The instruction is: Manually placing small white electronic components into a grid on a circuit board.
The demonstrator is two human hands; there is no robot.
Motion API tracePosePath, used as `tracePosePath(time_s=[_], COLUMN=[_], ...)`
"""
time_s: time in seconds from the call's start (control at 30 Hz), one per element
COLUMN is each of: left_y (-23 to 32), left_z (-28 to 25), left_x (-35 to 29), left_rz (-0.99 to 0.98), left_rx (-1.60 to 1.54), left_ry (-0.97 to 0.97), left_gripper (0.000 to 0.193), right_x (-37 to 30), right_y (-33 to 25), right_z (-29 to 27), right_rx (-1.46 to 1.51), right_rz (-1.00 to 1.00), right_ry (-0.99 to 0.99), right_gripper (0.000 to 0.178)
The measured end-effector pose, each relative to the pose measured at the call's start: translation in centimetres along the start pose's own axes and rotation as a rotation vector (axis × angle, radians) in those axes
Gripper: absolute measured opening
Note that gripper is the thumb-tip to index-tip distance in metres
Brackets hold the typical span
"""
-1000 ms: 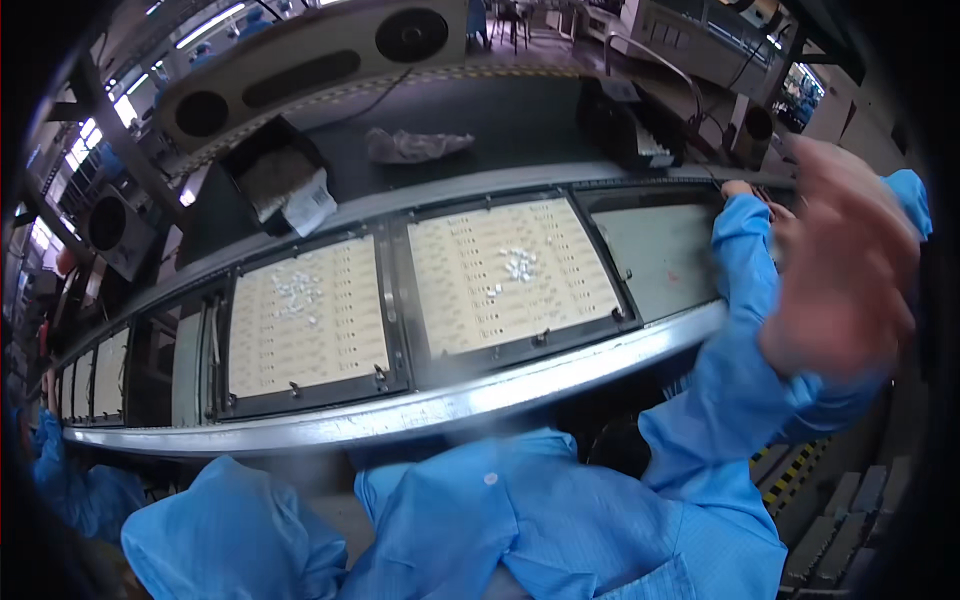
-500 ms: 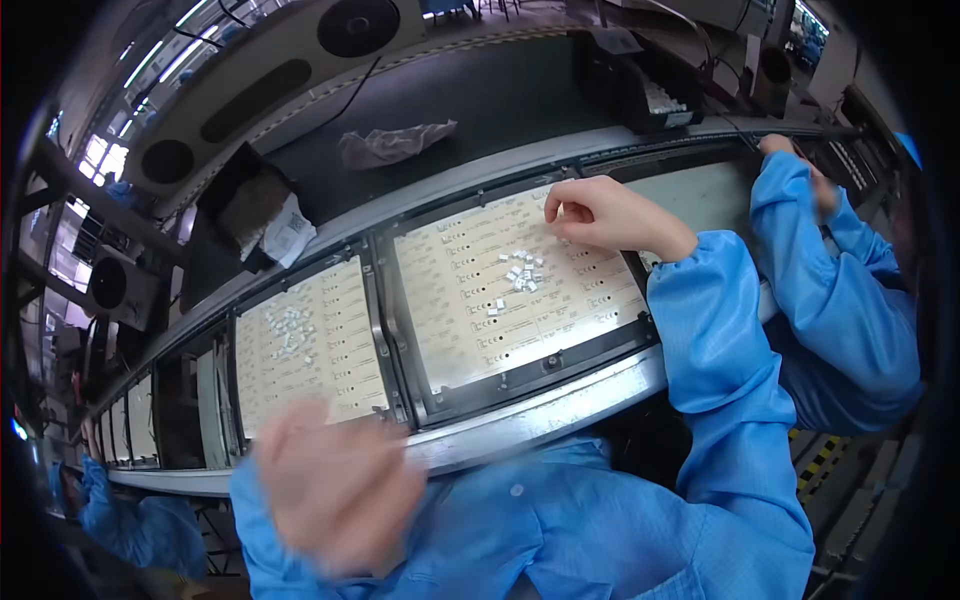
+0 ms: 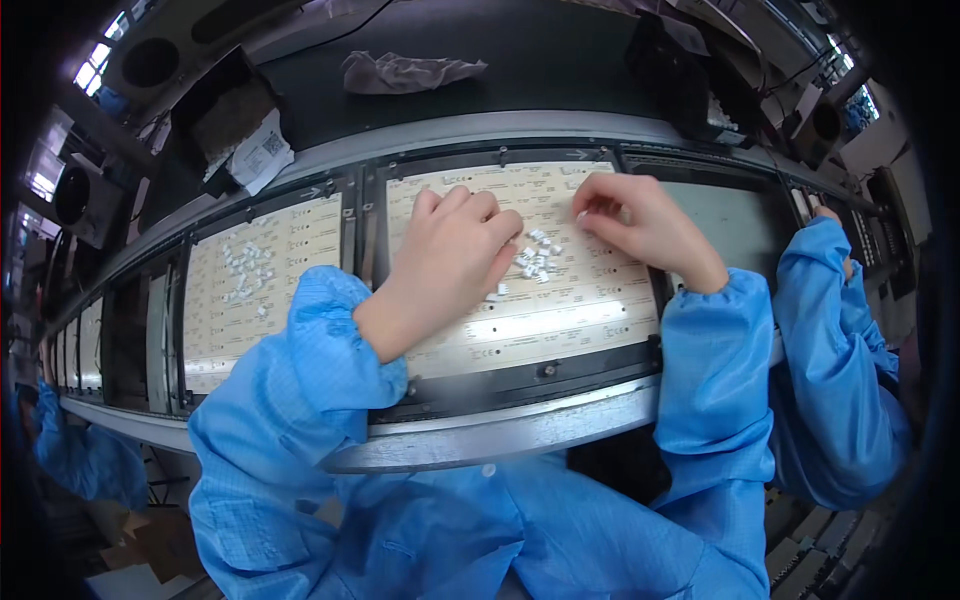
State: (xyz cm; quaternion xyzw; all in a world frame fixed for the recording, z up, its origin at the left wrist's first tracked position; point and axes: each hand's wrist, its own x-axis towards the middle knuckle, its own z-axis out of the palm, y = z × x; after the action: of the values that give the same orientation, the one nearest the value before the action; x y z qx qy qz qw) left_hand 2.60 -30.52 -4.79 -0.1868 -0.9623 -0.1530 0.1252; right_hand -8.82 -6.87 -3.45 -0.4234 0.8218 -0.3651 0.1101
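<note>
A pale printed circuit board panel (image 3: 520, 345) lies in a dark frame in front of me, with rows of repeated dark markings. Small white connectors (image 3: 540, 258) sit loose in a pile near its middle. My left hand (image 3: 450, 250) is over the left part of the panel, just left of the pile. Its fingers are bent and closed; what they hold, if anything, is hidden. To the right of the pile, my right hand (image 3: 640, 222) pinches thumb against forefinger, and a small white piece, apparently a connector, shows at the tips.
Another panel (image 3: 215, 345) with scattered white connectors lies in the frame to the left. Beyond the metal rail are a black bin (image 3: 225, 105) with paper, a crumpled plastic bag (image 3: 405, 72) and another dark bin (image 3: 680, 85). A blue-sleeved person (image 3: 835, 340) works at my right.
My left hand has come up from the front edge onto the panel, beside the connectors. My right hand stays over the panel's right side. The view has shifted slightly.
</note>
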Motion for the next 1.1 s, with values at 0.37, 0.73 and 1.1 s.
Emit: tracePosePath(time_s=[0.37,0.73,1.1], left_y=[-3.0,-5.0,-4.9], left_z=[-4.3,-5.2,-3.2], left_x=[-0.2,-0.3,0.2], left_rz=[-0.410,-0.406,-0.060], left_rx=[-0.677,-1.000,-0.086], left_ry=[-0.008,-0.044,0.078], left_gripper=[0.018,0.022,0.015], right_x=[0.0,0.4,0.5], right_y=[0.5,0.4,0.9], right_z=[-0.3,0.6,0.5], right_rx=[0.012,-0.049,-0.148], right_rz=[0.069,0.013,-0.005], right_ry=[0.031,0.003,0.201], right_gripper=[0.010,0.010,0.010])
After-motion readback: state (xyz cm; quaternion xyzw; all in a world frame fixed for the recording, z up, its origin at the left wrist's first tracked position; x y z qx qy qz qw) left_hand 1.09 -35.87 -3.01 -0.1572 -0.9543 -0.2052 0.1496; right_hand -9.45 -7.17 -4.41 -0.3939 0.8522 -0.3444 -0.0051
